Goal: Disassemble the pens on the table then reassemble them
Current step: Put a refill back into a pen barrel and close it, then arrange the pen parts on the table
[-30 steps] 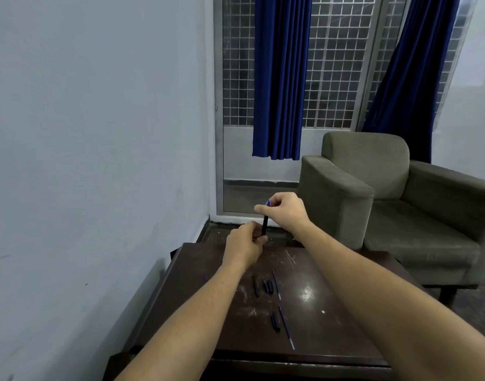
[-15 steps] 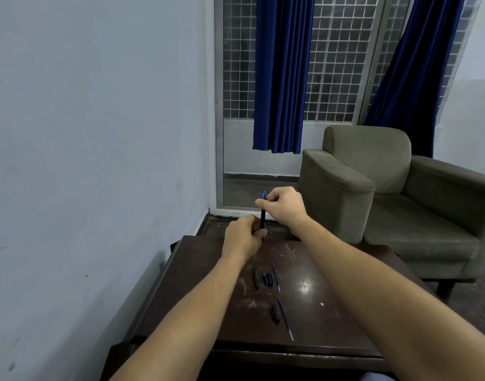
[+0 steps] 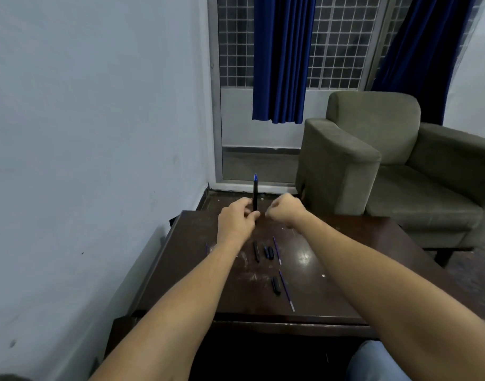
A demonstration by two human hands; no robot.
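- Pen (image 3: 255, 195) stands upright above the table's far edge, blue tip up, its lower end pinched in the left hand (image 3: 237, 222).
- The right hand (image 3: 284, 211) sits just beside the pen, apart from it, fingers curled; whether they pinch some small part cannot be told.
- Loose black barrel pieces (image 3: 256, 251) and thin refills (image 3: 286, 291) lie on the dark table (image 3: 359, 257).

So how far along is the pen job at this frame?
Done: disassembly looks well under way, with blue refills and black barrel pieces lying loose on the table. In hand: the left hand holds a black pen upright, blue tip on top; the right hand is curled beside it, off the pen. Left: the loose parts need reassembling; whether the held pen is complete, I cannot tell.
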